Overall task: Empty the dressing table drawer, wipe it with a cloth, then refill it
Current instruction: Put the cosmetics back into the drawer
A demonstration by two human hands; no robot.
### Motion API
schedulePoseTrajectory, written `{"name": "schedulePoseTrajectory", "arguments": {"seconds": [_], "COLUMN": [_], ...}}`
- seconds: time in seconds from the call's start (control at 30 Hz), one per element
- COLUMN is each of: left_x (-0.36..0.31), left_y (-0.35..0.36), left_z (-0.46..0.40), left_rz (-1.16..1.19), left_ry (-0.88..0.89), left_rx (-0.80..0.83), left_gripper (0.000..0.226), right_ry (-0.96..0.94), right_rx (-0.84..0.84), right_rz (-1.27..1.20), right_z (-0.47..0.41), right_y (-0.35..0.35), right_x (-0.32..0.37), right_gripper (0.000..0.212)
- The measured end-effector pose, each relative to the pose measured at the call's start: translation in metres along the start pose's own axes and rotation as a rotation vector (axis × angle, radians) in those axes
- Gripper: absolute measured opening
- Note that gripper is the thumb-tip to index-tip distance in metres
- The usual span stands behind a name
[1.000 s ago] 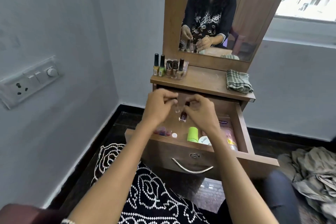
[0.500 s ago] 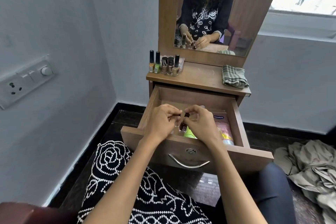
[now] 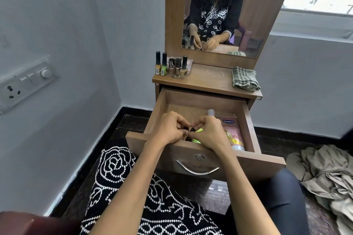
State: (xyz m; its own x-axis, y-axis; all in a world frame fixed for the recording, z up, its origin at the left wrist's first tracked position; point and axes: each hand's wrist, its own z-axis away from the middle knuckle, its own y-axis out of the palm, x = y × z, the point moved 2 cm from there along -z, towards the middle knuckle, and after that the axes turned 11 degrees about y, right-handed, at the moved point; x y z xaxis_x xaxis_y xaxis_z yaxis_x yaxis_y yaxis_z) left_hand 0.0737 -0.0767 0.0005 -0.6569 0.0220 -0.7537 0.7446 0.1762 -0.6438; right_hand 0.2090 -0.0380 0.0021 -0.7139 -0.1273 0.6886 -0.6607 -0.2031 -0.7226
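The wooden drawer (image 3: 158,112) of the dressing table stands pulled open. Above its front part my left hand (image 3: 168,131) and my right hand (image 3: 208,133) meet, and both pinch a small dark-capped bottle (image 3: 192,130) between their fingertips; most of the bottle is hidden. Under my right hand lie a green tube (image 3: 198,131) and a pink lotion tube (image 3: 232,129). A folded green checked cloth (image 3: 244,78) lies on the right of the tabletop (image 3: 210,80). Several nail polish bottles (image 3: 172,66) stand at its left.
A mirror (image 3: 223,9) rises behind the tabletop. A switchboard (image 3: 23,84) is on the left wall. Crumpled beige fabric (image 3: 324,175) lies on the dark floor at right. My lap in black-and-white patterned cloth (image 3: 152,206) is just below the drawer front with its metal handle (image 3: 196,170).
Both hands, still together on the small bottle, have drawn back from mid-drawer toward its front. The view has tilted down and closer, showing more of the drawer's inside.
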Motion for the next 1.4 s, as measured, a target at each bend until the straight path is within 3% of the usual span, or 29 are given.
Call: {"name": "schedulePoseTrajectory", "arguments": {"seconds": [0.8, 1.17, 1.4], "left_x": [-0.012, -0.017, -0.016], "left_y": [-0.004, 0.000, -0.001], "left_z": [0.001, 0.000, 0.003], "left_rz": [-0.155, -0.287, -0.268], "left_ry": [-0.005, 0.020, 0.064], "left_rx": [0.136, 0.195, 0.139], "left_gripper": [0.020, 0.018, 0.017], "right_ry": [0.170, 0.162, 0.114], "right_rx": [0.314, 0.317, 0.266], "right_rz": [0.006, -0.025, -0.040], "right_z": [-0.005, -0.004, -0.003], "right_y": [0.001, -0.001, -0.001], "right_x": [0.006, 0.004, 0.004], "right_gripper": [0.019, 0.018, 0.023]}}
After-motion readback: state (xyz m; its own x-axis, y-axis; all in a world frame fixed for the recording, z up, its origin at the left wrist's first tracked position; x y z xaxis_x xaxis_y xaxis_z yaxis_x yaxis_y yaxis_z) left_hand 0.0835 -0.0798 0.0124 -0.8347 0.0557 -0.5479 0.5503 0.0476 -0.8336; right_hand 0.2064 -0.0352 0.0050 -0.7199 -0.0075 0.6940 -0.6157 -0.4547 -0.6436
